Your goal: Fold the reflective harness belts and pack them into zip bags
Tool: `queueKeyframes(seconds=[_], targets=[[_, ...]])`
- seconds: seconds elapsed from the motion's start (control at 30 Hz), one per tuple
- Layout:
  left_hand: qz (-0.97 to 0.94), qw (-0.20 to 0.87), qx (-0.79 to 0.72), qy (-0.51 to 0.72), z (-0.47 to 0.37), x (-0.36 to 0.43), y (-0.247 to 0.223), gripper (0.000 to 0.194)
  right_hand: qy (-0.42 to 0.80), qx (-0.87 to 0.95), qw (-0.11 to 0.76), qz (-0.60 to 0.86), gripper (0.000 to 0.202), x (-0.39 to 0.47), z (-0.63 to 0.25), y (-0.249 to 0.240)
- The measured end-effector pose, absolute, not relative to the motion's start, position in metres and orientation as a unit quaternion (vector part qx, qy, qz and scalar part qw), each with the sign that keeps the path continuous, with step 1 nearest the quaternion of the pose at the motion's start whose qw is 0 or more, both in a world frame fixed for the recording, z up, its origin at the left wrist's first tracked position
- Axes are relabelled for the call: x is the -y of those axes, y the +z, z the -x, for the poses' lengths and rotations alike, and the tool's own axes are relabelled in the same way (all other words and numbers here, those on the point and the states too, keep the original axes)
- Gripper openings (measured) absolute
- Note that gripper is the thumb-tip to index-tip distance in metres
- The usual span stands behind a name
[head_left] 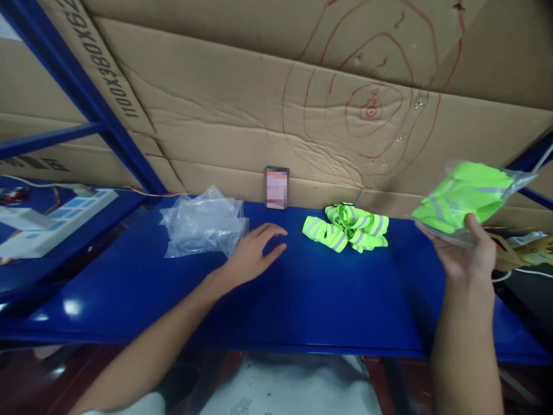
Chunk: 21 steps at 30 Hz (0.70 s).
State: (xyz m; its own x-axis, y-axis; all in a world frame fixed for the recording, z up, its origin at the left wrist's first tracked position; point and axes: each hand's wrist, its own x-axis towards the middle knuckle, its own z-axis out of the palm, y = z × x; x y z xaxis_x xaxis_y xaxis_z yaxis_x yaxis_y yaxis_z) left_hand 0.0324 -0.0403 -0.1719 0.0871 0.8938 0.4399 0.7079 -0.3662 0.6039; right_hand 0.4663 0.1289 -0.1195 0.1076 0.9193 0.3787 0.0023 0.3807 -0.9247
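Note:
In my right hand (464,251), raised at the right of the head view, is a clear plastic bag with a folded neon-yellow reflective strap (469,193) inside. The thumb presses on its front and the other fingers support it from behind. My left hand (257,251) is over the middle of the blue table, thumb and fingers apart, with nothing between them. Close to its left side lies a stack of clear plastic bags (205,222). Right of that hand, several rolled neon-yellow reflective straps (349,227) lie in a loose pile.
A small dark-framed device (276,187) with a blurred screen leans against the cardboard wall (224,109). On the left, a white power strip (64,225) sits beyond a blue metal post (116,144). Cables and a yellow packet (536,251) are at the far right of the blue table (280,311).

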Motion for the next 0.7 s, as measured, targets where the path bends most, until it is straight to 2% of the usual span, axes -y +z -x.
queueKeyframes(seconds=[0.07,0.1,0.17,0.23,0.3,0.43,0.53,0.63,0.7], targets=[[-0.695,0.311,-0.447,0.469,-0.052,0.044,-0.177,0.046,0.497,0.518,0.606,0.345,0.044,-0.092,-0.425,-0.118],[-0.672,0.397,-0.389,0.489,-0.061,0.045,-0.180,0.059,0.547,0.501,0.573,0.348,0.043,-0.074,-0.404,-0.122],[-0.617,0.516,-0.309,0.508,-0.073,0.047,-0.186,0.075,0.651,0.497,0.437,0.372,0.050,-0.044,-0.368,-0.135],[-0.558,0.553,-0.318,0.532,-0.079,0.047,-0.191,0.074,0.710,0.534,0.283,0.362,0.056,-0.028,-0.343,-0.149],[-0.510,0.543,-0.366,0.557,-0.079,0.046,-0.194,0.064,0.708,0.592,0.207,0.324,0.056,-0.026,-0.331,-0.161],[-0.452,0.519,-0.413,0.596,-0.076,0.043,-0.197,0.051,0.619,0.685,0.235,0.304,0.056,-0.043,-0.332,-0.174],[-0.401,0.498,-0.429,0.638,-0.077,0.041,-0.198,0.048,0.648,0.668,0.220,0.294,0.062,-0.049,-0.332,-0.176],[-0.370,0.516,-0.437,0.637,-0.074,0.038,-0.195,0.050,0.655,0.651,0.256,0.286,0.052,-0.047,-0.328,-0.177],[-0.375,0.553,-0.449,0.593,-0.064,0.036,-0.189,0.050,0.637,0.657,0.283,0.288,0.043,-0.045,-0.326,-0.177]])
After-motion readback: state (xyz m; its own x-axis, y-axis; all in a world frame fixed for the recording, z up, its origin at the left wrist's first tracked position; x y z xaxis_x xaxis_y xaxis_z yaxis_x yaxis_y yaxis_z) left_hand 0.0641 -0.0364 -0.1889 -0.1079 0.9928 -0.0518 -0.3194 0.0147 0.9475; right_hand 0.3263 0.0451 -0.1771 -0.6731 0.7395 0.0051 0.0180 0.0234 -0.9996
